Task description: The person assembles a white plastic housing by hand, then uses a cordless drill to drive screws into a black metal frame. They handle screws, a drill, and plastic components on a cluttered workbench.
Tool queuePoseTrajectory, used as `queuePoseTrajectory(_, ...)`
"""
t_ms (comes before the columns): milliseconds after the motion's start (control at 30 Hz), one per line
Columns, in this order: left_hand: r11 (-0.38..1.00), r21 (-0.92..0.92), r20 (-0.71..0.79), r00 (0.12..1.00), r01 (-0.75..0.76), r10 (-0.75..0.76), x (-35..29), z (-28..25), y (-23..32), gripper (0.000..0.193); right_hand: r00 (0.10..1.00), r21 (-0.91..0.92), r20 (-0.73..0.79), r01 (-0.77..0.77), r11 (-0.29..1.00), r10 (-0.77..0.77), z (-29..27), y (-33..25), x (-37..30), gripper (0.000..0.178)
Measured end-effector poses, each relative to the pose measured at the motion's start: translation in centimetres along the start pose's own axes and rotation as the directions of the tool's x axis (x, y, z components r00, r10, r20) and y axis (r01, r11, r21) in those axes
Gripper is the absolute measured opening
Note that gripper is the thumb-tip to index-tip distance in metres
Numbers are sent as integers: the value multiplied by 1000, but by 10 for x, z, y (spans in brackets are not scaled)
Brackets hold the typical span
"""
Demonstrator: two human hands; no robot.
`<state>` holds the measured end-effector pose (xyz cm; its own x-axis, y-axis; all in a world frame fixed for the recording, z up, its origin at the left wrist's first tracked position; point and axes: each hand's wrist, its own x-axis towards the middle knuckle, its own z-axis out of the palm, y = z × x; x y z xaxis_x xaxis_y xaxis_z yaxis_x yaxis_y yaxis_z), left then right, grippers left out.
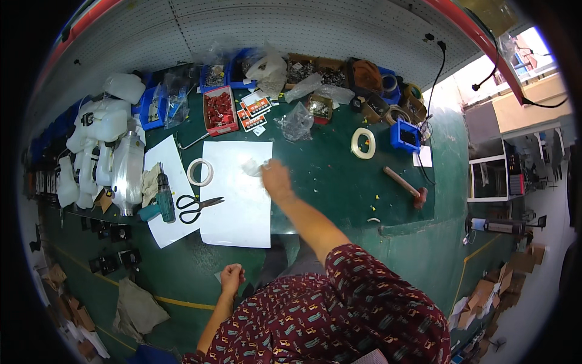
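Over the large white sheet (236, 212) on the green table, my right hand (276, 181) reaches forward with its fingers closed. A pale, crumpled wad (251, 167), smeared by motion, shows at its fingertips; cloth or plastic, I cannot tell. Below the table's front edge, near my body, my left hand (231, 279) is held with curled fingers. Something small and pale shows beside it, too unclear to name. Left of the sheet lie black-handled scissors (197, 207), a roll of white tape (200, 172) and a green cordless drill (164, 199).
White plastic tanks (100, 124) crowd the left end. At the back stand a box of red parts (219, 109), blue bins and plastic bags. A tape roll (363, 143), a small blue bin (405, 134) and a hammer (405, 188) lie to the right.
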<state>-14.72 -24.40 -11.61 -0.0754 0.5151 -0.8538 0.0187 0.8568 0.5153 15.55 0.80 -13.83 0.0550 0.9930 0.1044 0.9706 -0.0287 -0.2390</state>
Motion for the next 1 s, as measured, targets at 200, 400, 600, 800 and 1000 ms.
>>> queuePoseTrajectory(200,999,30,61,998,-36,34,12,15,6,16,739,96,-277,-614,783,614,-80,183,-49,19)
queuePoseTrajectory(400,987,157,136,991,-32,11,21,33,9,15,956,345,23,-283,895,293,-111,199,-213,18)
queuePoseTrajectory(600,949,285,191,978,-136,83,28,32,-2,14,926,112,186,-352,929,329,-144,287,-276,16)
queuePoseTrajectory(800,946,319,95,995,-65,36,2,74,19,13,736,236,-339,-537,810,586,-161,378,-185,16)
queuePoseTrajectory(1000,920,297,221,955,-257,195,14,120,8,12,918,341,-121,-318,885,377,-160,363,-222,15)
